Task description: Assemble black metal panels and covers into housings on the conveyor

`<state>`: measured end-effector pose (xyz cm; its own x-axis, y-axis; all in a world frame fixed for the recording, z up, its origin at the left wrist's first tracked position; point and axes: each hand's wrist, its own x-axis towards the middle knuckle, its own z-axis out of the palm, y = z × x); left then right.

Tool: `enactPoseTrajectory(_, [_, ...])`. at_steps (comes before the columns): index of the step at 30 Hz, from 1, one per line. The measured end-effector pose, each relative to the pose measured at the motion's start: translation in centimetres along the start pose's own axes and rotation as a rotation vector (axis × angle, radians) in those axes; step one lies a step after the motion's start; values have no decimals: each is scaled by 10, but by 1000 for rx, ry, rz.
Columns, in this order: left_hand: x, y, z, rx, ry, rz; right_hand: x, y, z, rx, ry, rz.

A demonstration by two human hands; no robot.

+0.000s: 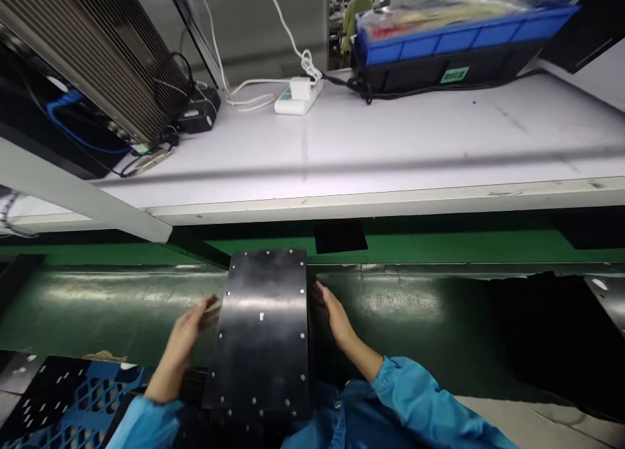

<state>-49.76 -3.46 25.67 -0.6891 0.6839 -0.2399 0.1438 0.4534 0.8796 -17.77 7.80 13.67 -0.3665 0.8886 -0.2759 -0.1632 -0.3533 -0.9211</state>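
Note:
A black rectangular panel (263, 345) with pale studs along its edges lies in front of my body, its far part over the green belt. A small white mark shows near its middle. My left hand (193, 325) is beside the panel's left edge, fingers stretched out and smeared by motion, with a gap between them and the panel. Along the right edge is my right hand (336, 312), open, its fingers straight and pointing away from me. Whether those fingertips touch the panel's side I cannot tell. Underneath, the panel is hidden.
Beyond the green belt (400, 312) runs a white shelf (390, 136), with a slanting post (88, 189) at left. It carries a blue bin (454, 39), a power strip (293, 104) and ribbed equipment (112, 52). Dark material (541, 338) lies right; a blue pallet (102, 397) stands lower left.

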Motion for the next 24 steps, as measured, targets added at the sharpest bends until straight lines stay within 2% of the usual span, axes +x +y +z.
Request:
enactPoseTrajectory(2, [-37, 6, 7, 138, 22, 104, -21, -24, 7, -73, -115, -63])
enactPoseTrajectory(3, [-57, 9, 17, 254, 57, 162, -30, -34, 12, -116, -148, -84])
enactPoseTrajectory(5, [-96, 17, 49, 494, 161, 237, -45, -51, 18, -159, -196, -100])
enactPoseTrajectory(7, [-132, 26, 92, 615, 261, 249, -57, -66, 13, -96, -225, -70])
enactPoseTrajectory(9, [-165, 36, 137, 618, 313, 263, -68, -80, -11, 56, -232, -10])
enactPoseTrajectory(12, [-211, 42, 207, 582, 310, 362, -93, -98, -82, 277, -206, 77])
enactPoseTrajectory(15, [-249, 27, 281, 474, 178, 472, -130, -109, -162, 238, -70, 4])
enactPoseTrajectory(16, [-258, 17, 306, 392, 94, 475, -142, -110, -184, 133, 10, -40])
enactPoseTrajectory(18, [-271, -7, 355, 188, -136, 387, -160, -107, -216, -171, 154, -103])
enactPoseTrajectory(20, [-278, -32, 397, 8, -357, 239, -167, -95, -233, -449, 231, -127])
enactPoseTrajectory(21, [-279, -43, 413, -56, -425, 177, -167, -86, -238, -538, 244, -127])
enactPoseTrajectory(22, [-280, -52, 425, -102, -462, 128, -166, -76, -242, -590, 248, -127])
enactPoseTrajectory(24, [-280, -65, 438, -159, -455, 80, -159, -51, -246, -626, 233, -120])
